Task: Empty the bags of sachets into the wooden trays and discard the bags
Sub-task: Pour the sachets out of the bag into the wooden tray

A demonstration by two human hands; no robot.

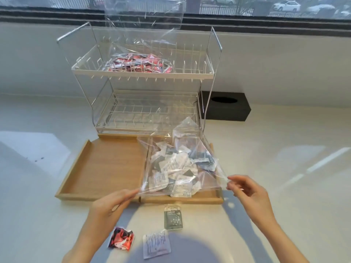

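Note:
A clear plastic bag (180,158) full of white and grey sachets lies over the right wooden tray (201,199). My left hand (112,204) pinches the bag's near left corner. My right hand (247,190) pinches its near right corner. The left wooden tray (106,164) holds nothing. A second clear bag (140,61) with red sachets rests on the top shelf of the wire rack (207,73), its open upper part standing up. Three loose sachets lie on the counter close to me: a red one (121,238), a white one (156,243) and a grey one (173,217).
The two-tier white wire rack stands right behind the trays. A black box (226,109) with an oval opening sits to the right of the rack against the wall. A window runs along the back. The white counter (284,168) extends on both sides.

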